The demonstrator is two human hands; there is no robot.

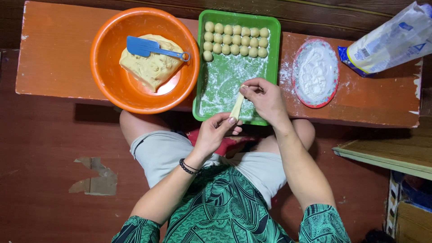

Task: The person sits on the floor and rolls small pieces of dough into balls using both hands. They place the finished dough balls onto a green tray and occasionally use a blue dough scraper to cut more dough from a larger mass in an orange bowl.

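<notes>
Stretching a dough strip [237,107] over the green tray [274,58].
Left hand [214,132] and right hand [266,99] fingers pinching opposite ends.

The bench [54,67] is painted wood, matt and worn, its paint chipped at the right corner. The bowl [108,54] near its left edge is glossy orange plastic; the dough [150,69] in it looks soft, dull and pitted. The spatula [144,46] is smooth blue plastic. The green tray [270,27] is shiny plastic dusted with powdery flour. The bag [396,38] is crinkled, glossy film. The strip [237,107] between both hands is smooth matt dough.
</notes>
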